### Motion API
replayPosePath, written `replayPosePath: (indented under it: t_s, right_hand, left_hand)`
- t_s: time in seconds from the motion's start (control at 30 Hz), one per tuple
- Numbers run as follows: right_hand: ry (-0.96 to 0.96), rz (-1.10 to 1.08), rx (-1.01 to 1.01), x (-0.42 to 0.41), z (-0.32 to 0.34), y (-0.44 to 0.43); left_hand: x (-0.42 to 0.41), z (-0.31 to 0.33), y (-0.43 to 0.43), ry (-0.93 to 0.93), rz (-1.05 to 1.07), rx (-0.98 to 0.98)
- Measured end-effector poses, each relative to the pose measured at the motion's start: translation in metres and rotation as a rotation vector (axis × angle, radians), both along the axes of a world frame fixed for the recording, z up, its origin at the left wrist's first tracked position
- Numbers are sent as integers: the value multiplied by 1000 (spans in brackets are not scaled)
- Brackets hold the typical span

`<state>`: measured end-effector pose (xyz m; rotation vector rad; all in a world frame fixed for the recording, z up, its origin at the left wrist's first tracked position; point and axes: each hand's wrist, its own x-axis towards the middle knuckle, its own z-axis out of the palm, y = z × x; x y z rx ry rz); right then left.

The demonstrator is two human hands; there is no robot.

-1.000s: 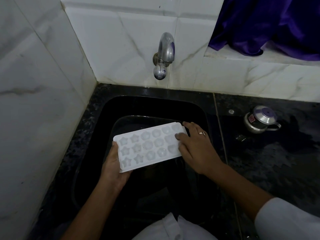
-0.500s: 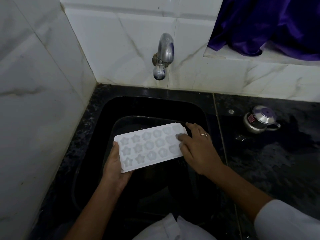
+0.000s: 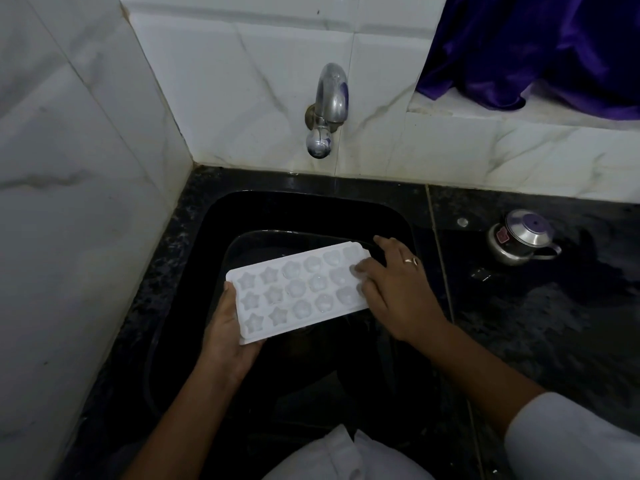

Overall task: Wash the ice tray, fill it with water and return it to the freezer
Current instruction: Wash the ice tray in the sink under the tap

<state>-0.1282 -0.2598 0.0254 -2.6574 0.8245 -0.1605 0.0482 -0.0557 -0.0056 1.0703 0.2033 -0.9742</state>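
Barely anything moved: the ice tray [image 3: 298, 289] stays over the sink [image 3: 214, 216], 6 o'clock of the tap [image 3: 327, 109]. Left hand [image 3: 228, 337] grips one end; right hand [image 3: 391, 289], fingers spread, rubs it. Light, stiff, probably slippery: hold the rims.

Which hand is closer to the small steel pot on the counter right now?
Right. The right hand lies on the right end of the ice tray, on the side of the steel pot; the left hand grips its left end, farther away.

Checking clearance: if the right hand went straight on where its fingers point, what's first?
The ice tray: the right hand rests fingers on its cups; beyond, probably the left hand.
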Motion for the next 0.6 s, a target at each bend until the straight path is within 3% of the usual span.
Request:
replayPosePath:
  t_s: [0.3,0.6]
  right_hand:
    - [-50,-18,69,8,0,9]
    - [-6,3,14,1,-1,-1]
  left_hand:
    - [-2,3,-2,85,12,-37]
    - [0,4,0,33,17,8]
